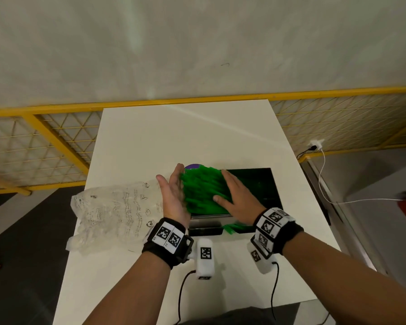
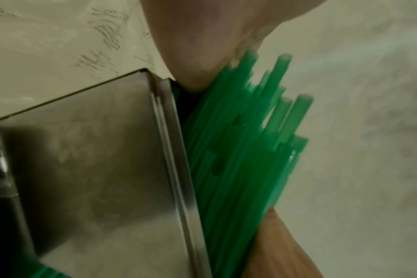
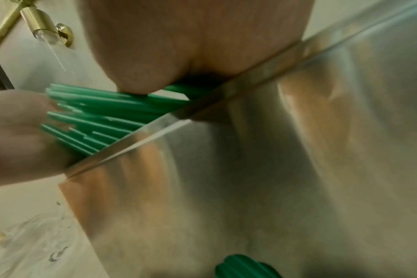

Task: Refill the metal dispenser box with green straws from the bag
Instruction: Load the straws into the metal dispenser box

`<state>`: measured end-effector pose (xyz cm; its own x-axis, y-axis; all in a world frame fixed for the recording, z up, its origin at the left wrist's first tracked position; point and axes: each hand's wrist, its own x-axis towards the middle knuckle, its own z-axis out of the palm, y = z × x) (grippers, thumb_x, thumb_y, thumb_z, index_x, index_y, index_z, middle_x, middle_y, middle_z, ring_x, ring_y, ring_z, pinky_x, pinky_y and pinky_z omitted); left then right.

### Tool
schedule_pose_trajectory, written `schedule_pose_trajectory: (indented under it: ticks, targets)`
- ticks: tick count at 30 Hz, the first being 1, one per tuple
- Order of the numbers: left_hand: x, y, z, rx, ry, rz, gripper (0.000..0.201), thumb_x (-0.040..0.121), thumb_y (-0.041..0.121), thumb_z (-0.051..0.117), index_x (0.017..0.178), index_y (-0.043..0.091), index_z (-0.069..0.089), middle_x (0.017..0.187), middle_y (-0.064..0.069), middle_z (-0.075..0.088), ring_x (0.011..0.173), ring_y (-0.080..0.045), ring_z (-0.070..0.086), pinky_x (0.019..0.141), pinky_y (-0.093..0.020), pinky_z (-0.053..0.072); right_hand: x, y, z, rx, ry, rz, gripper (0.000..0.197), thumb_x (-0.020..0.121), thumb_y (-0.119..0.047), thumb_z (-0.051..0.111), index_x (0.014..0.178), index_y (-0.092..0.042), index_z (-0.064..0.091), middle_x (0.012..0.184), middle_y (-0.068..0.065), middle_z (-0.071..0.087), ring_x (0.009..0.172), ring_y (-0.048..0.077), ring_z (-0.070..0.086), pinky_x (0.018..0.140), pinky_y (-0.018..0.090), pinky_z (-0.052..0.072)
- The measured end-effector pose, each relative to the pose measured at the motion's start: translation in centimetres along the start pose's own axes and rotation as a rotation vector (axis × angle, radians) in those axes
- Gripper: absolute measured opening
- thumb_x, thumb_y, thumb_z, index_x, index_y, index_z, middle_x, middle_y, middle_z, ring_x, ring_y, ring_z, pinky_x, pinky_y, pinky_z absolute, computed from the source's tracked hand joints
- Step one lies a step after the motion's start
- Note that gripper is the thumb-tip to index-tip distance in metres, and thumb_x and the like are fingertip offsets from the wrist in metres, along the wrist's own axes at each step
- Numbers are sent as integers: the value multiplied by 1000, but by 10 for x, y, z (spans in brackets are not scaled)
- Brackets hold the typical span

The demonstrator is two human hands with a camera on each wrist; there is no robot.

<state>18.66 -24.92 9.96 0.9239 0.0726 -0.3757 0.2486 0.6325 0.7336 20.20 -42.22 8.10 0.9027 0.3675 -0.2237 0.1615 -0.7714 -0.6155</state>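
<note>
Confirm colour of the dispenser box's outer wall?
Bare brushed silver metal on the dispenser box, clearest in the left wrist view.

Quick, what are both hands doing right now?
Left hand: open, flat against the straws ends.
Right hand: open, pressing flat on the straws.

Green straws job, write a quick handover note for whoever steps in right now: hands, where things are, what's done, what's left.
Left hand: open, palm flat against the left ends of the green straws.
Right hand: open, lying flat on top of the bundle.
The straws sit at the left end of the open metal dispenser box, ends uneven and sticking out past its left rim. A few more show at the box's front opening.
The plastic bag lies crumpled on the table to the left and looks empty.
Done: straws out of the bag and at the box.
Left: even the ends and settle the bundle fully inside.
</note>
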Motion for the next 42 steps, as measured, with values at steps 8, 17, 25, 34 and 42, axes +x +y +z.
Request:
schedule_pose_trajectory:
  ticks: [8, 17, 25, 34, 42]
  targets:
    - [-2, 5, 7, 101, -24, 8, 70, 92, 62, 8, 136, 22, 44, 116, 10, 60, 115, -16, 53, 97, -42, 43, 14, -12, -4, -279, 130, -95, 64, 96, -39, 44, 150, -24, 14, 141, 7, 36, 132, 26, 32, 112, 43, 25]
    - [-1, 9, -17, 383, -7, 106, 59, 95, 55, 5, 147, 32, 22, 153, 12, 23, 136, 0, 22, 111, -24, 17, 3, 1, -14, 149, 37, -20, 74, 84, -41, 66, 146, -28, 27, 145, 3, 32, 137, 20, 28, 115, 42, 26]
    - [-20, -6, -8, 663, -78, 196, 68, 87, 66, 22, 148, 37, 8, 155, 17, 9, 142, -4, 12, 113, -25, 13, -17, 14, -18, 70, 69, 33, 123, 61, -56, 79, 149, -28, -2, 159, -5, -8, 146, 13, -1, 119, 39, 9]
    - [-20, -2, 4, 203, -76, -14, 78, 74, 82, 25, 144, 47, 20, 154, 0, 25, 140, -23, 26, 114, -52, 23, -5, -5, 4, -205, -81, 44, 111, 75, -69, 58, 151, -19, -5, 160, 3, -1, 147, 22, 3, 120, 45, 7]
    - [-24, 11, -16, 728, -73, 189, 47, 99, 42, 26, 143, 27, 31, 147, 9, 34, 137, -5, 30, 112, -18, 23, -4, -8, -9, 4, 156, 32, 68, 78, -43, 72, 134, -18, 44, 128, 3, 51, 119, 22, 45, 106, 41, 35]
